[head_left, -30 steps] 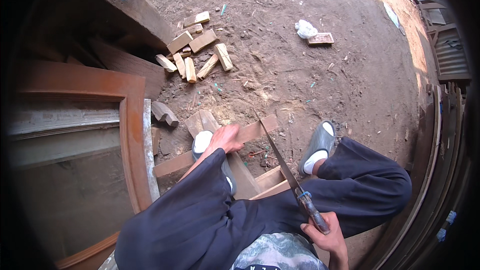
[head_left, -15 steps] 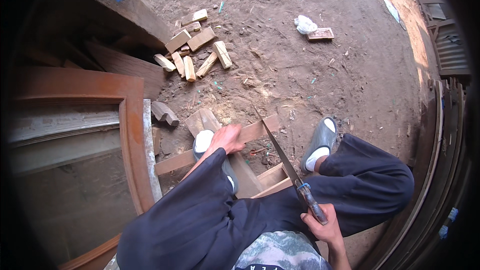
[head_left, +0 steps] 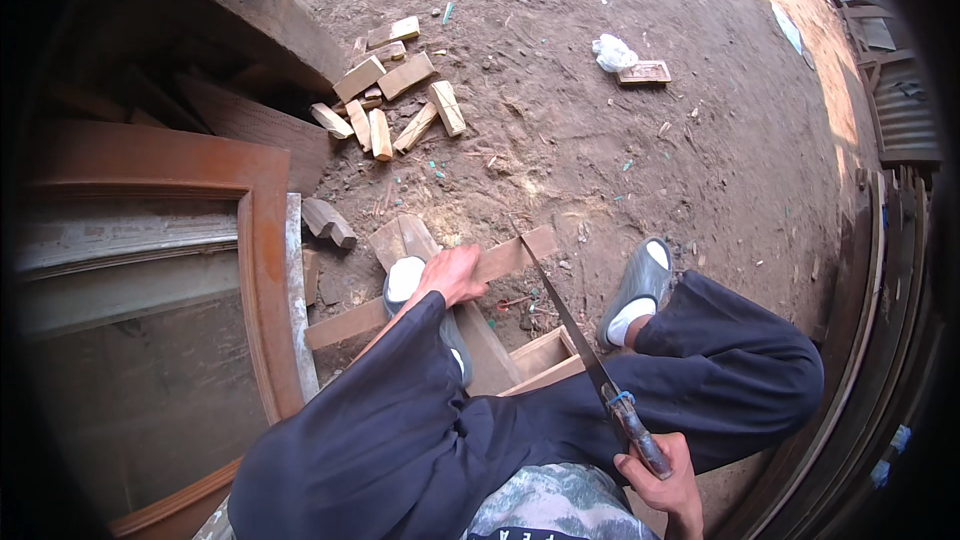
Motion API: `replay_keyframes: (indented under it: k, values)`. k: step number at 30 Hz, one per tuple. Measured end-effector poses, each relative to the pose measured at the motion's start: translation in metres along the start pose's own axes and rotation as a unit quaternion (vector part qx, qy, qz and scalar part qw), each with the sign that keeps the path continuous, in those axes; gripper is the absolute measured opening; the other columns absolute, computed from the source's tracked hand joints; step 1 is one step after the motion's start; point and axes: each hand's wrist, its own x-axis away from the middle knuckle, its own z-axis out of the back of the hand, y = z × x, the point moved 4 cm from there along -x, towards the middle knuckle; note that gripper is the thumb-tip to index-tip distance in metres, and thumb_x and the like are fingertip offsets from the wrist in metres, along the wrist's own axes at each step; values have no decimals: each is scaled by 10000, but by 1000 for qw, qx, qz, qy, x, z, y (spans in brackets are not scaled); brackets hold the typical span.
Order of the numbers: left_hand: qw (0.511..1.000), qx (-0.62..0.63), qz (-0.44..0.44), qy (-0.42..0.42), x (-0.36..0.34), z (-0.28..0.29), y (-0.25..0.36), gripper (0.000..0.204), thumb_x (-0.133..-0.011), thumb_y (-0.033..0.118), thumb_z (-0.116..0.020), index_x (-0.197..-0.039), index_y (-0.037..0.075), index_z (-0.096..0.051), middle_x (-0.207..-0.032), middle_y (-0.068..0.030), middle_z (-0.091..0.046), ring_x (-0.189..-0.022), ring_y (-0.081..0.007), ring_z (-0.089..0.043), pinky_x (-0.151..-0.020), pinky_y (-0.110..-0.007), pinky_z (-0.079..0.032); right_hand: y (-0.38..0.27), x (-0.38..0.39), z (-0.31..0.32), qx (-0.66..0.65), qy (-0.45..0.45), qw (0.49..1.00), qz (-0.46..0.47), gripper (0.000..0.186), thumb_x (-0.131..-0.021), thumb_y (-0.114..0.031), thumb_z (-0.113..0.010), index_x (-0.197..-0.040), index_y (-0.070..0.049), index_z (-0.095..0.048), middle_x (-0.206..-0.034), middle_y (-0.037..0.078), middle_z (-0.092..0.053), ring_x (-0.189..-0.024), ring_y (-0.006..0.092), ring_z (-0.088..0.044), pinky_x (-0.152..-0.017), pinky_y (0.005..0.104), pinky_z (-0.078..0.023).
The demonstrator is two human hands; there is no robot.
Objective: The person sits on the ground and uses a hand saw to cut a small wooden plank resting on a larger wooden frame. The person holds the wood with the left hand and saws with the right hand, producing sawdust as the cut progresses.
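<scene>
My right hand (head_left: 660, 465) grips the handle of a hand saw (head_left: 570, 324), whose narrow blade crosses a wooden strip (head_left: 520, 250) near that strip's right end. My left hand (head_left: 450, 278) is closed on the strip, left of the blade. Beneath the strip is a wider board (head_left: 485, 355), with my left foot in a grey slip-on shoe (head_left: 405, 278) on or beside it. An open wooden box or frame (head_left: 540, 360) lies just to the right of that board, partly hidden by my trouser leg.
Offcut blocks (head_left: 405, 75) lie heaped on the dirt beside a thick post (head_left: 260, 0). A brown panelled frame (head_left: 262, 270) stands at left. My right foot (head_left: 635, 295) rests on the ground. A white bag (head_left: 612, 52) sits farther off; stacked boards (head_left: 865, 320) line the right.
The saw and my right hand moved slightly forward, then back down and right toward me. My left hand stays on the strip.
</scene>
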Motion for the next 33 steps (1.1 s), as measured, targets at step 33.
replay_keyframes:
  k: [33]
  values:
    - [1000,-1,-15,9,0,-3,0,411,-726,252,-782,-1007,-15,-645,-967,-265,-717,-958,-467,-709,-853,-528,-570,5,-17,-20,-26,7,1000,17,338,-859,-166,-734,-643,-22,-517,-539,0,-449,-529,84,-427,-510,331,-371]
